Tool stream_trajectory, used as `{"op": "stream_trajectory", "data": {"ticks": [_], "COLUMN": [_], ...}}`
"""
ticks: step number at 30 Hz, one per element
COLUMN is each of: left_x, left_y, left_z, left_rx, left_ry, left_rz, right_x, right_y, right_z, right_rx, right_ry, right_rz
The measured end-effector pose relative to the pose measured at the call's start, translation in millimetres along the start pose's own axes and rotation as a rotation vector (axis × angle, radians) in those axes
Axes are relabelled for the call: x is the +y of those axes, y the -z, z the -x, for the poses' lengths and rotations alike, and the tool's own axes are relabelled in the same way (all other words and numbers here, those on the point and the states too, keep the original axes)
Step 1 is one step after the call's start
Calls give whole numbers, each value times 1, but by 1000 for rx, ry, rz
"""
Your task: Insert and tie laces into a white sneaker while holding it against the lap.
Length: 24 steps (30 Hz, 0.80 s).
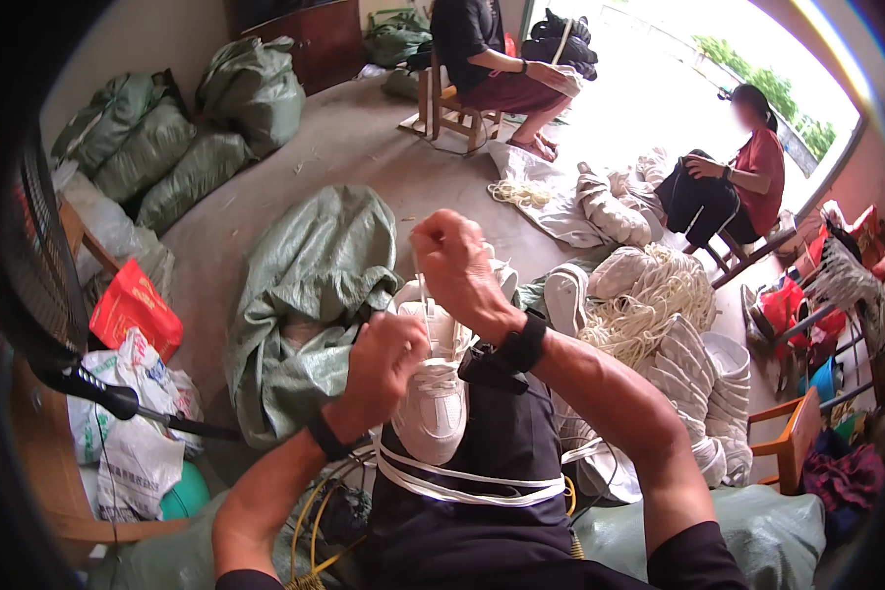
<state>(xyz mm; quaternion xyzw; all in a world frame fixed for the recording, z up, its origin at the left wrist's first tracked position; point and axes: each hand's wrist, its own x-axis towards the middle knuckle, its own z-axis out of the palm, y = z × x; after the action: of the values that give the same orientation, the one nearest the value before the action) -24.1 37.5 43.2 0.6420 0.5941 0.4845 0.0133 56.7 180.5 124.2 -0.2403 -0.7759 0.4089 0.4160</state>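
Note:
A white lace-up shoe (pixel 431 413) rests on my lap, toe toward me. My right hand (pixel 452 261) is raised above it, fingers closed on a white shoelace (pixel 422 291) that runs down toward the shoe's eyelets. Beside the shoe's lacing, my left hand (pixel 388 356) is closed with curled fingers; what it pinches is hidden. A loop of white laces (pixel 472 489) lies across my dark trousers below the shoe. Another white shoe partly shows behind my right wrist.
White shoes (pixel 693 379) and a heap of cream laces (pixel 649 300) lie at the right. A green woven sack (pixel 310 285) is ahead left, a black fan (pixel 44 246) at the left edge. Two people sit farther off, one on a wooden chair (pixel 452 113).

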Motion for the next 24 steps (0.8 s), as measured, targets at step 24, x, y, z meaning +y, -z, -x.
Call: {"op": "stream_trajectory", "data": {"ticks": [24], "left_x": [7], "left_y": [16], "left_z": [-34], "left_rx": [-590], "left_ry": [-2], "left_rz": [-518], "right_x": [89], "right_y": [22], "right_z": [69], "right_rx": [-365], "right_ry": [304], "right_rz": [312]}}
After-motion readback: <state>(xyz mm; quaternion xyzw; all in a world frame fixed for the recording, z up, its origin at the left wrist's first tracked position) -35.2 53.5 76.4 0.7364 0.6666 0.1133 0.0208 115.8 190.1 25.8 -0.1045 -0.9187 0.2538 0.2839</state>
